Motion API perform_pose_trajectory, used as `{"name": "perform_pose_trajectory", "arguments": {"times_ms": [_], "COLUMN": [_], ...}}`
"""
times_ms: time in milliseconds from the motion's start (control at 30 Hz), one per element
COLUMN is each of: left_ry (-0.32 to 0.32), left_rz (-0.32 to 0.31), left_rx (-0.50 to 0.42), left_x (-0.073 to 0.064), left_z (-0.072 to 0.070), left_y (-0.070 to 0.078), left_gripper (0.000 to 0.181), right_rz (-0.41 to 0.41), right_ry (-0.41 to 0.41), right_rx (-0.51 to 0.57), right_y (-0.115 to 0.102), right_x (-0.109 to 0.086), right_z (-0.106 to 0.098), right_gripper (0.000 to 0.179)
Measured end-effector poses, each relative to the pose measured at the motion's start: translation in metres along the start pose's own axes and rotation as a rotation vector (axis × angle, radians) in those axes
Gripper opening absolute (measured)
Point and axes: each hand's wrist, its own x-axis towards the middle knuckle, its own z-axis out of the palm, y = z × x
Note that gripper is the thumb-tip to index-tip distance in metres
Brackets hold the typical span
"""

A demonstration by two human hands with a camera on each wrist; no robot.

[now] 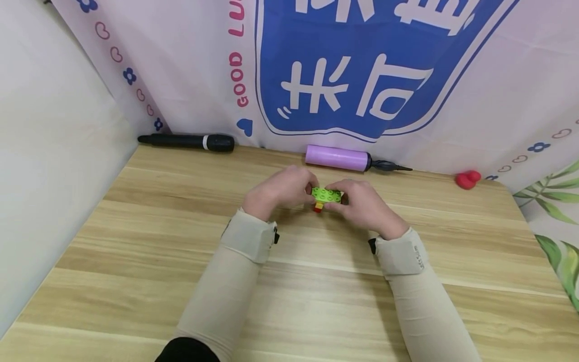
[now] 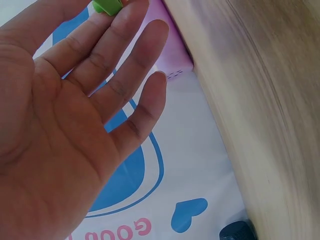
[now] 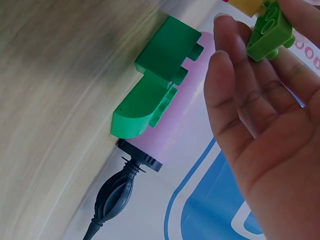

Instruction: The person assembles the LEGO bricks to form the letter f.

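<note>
Above the tabletop in the head view, a lime-green toy building brick (image 1: 326, 194) is held level, studs up, with a smaller yellow brick (image 1: 319, 205) and a red brick (image 1: 318, 210) below its left part. My left hand (image 1: 287, 187) pinches its left end; my right hand (image 1: 363, 203) pinches the right end between thumb and fingers. In the right wrist view the lime-green brick (image 3: 271, 32) shows its hollow underside, beside the yellow brick (image 3: 246, 6). Only a green corner shows in the left wrist view, at the fingertips of the left hand (image 2: 65, 120).
Dark green bricks (image 3: 167, 52), one rounded, stand near the purple pump (image 1: 336, 158), hidden in the head view. A black stick-shaped object (image 1: 185, 142) lies at the back left, a red object (image 1: 468, 179) at the back right. A printed cloth (image 1: 194, 65) hangs behind the wooden table (image 1: 135, 281).
</note>
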Motion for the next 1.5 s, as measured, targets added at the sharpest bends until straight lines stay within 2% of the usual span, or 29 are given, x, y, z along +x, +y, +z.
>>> {"name": "perform_pose_trajectory", "arguments": {"times_ms": [767,1067,1500], "left_ry": [0.007,0.005,-0.008], "left_rz": [-0.041,-0.052,-0.065], "left_rx": [-0.020,-0.053,-0.031], "left_x": [0.0007,0.0005,0.0010], "left_z": [0.0022,0.0019,0.0033], "left_y": [0.0006,-0.0003,-0.0023], "left_gripper": [0.021,0.020,0.021], "right_rz": [0.028,0.017,0.001], "right_ry": [-0.012,-0.006,-0.010], "right_rx": [0.009,-0.004,-0.044], "right_y": [-0.0009,-0.0014,-0.0007], "right_x": [0.0001,0.0004,0.0000], "right_z": [0.0014,0.0015,0.0026], "right_gripper": [0.044,0.045,0.049]}}
